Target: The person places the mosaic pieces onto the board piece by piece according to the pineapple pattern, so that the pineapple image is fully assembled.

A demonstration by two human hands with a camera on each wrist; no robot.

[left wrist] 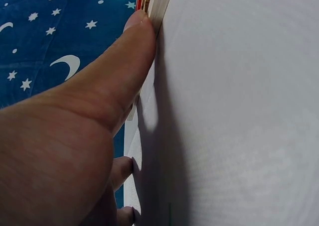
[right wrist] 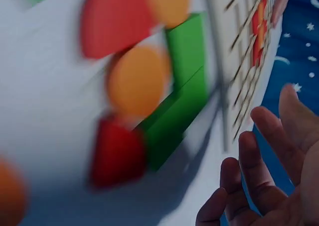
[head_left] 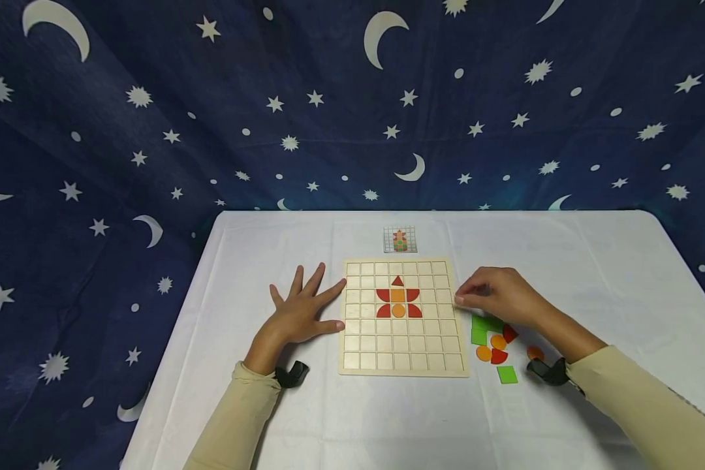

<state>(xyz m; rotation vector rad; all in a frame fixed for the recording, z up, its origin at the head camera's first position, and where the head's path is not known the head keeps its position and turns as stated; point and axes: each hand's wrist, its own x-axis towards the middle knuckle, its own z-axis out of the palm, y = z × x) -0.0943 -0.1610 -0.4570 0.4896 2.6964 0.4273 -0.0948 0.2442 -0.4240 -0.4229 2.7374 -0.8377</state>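
Note:
A wooden grid board (head_left: 364, 342) lies on the table. On its grid a red triangle (head_left: 397, 281) sits above an orange square (head_left: 397, 296) and an orange circle (head_left: 398, 311), flanked by red quarter circles (head_left: 414, 311). Fingers spread, my left hand (head_left: 296, 318) rests on the cloth, its thumb and index fingertip at the board's left edge. My right hand (head_left: 501, 295) hovers by the board's right edge. In the right wrist view its thumb and fingers are loosely bent and apart, with no piece visible between them. Blur softens the pieces there.
Right of the board lie loose green squares (head_left: 507, 374), orange circles (head_left: 484, 353) and red quarter circles (head_left: 499, 356), some under the right forearm. A small pattern card (head_left: 399, 239) lies behind the board. A star-printed curtain (head_left: 341, 98) hangs behind the white-covered table (head_left: 399, 418).

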